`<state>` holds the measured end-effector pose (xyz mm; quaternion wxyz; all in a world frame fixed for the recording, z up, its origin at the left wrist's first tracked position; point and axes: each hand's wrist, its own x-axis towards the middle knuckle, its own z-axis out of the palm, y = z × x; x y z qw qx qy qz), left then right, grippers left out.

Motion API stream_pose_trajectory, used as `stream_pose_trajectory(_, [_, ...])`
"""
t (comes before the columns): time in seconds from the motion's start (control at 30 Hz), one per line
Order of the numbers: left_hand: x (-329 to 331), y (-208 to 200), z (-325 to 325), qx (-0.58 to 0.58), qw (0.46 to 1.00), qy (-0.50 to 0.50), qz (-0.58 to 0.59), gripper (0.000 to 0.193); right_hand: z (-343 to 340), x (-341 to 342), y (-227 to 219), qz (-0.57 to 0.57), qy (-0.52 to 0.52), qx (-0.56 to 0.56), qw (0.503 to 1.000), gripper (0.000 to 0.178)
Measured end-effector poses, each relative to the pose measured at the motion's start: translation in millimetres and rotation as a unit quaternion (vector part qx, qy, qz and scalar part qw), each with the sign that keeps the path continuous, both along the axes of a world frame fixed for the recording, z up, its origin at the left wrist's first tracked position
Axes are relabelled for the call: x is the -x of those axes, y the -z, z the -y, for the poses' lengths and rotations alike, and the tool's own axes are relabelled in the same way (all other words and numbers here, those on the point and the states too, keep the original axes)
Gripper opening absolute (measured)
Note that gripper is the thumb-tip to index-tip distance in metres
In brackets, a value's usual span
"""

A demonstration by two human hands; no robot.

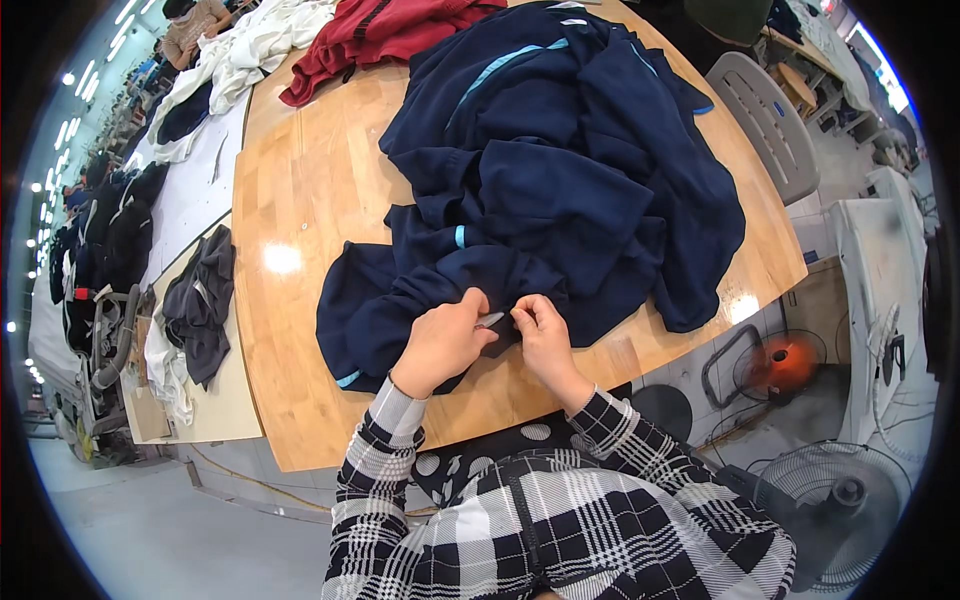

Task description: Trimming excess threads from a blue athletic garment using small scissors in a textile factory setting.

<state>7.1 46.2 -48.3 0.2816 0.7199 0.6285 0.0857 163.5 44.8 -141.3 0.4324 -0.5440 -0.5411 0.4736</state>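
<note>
A heap of navy garments (560, 200) with light-blue trim lies across the wooden table, its near folds under my hands. My left hand (440, 342) is closed at the near edge of the heap. From between its thumb and forefinger a small pale pointed piece (490, 320) sticks out; I cannot tell its kind. Just to the right, my right hand (545, 345) is closed in a pinch, thumb against forefinger, right by the dark cloth. What that pinch holds is too small to make out. The two hands are close together but apart.
The wooden table (300, 370) has a curved near edge in front of me. Red garments (370, 40) lie at its far side, grey cloth (200, 305) on a surface at left. A grey chair (765, 125) and a floor fan (845, 500) stand at right. Another person (190, 30) is far left.
</note>
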Motion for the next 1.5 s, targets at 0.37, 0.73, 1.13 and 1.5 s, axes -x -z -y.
stream_pose_trajectory(0.37, [-0.2, 47.9, 16.4, -0.025, 0.955, -0.204, 0.212, 0.043, 4.8, -15.8, -0.4, -0.033, -0.041, -0.049, 0.997, 0.013])
stream_pose_trajectory(0.73, [5.7, 65.0, 18.1, -0.031, 0.937, -0.221, 0.269, 0.039, -1.0, -10.6, -1.1, 0.18, -0.066, -0.256, 0.947, 0.013])
stream_pose_trajectory(1.13, [2.9, 37.8, 33.9, -0.201, 0.945, -0.179, 0.187, 0.033, -10.3, -15.3, -14.3, 0.172, -0.122, -0.153, 0.965, 0.009])
stream_pose_trajectory(1.5, [-4.0, 24.3, 33.7, -0.188, 0.978, 0.016, -0.087, 0.024, -15.4, -18.8, -13.5, 0.173, -0.163, -0.082, 0.968, 0.008])
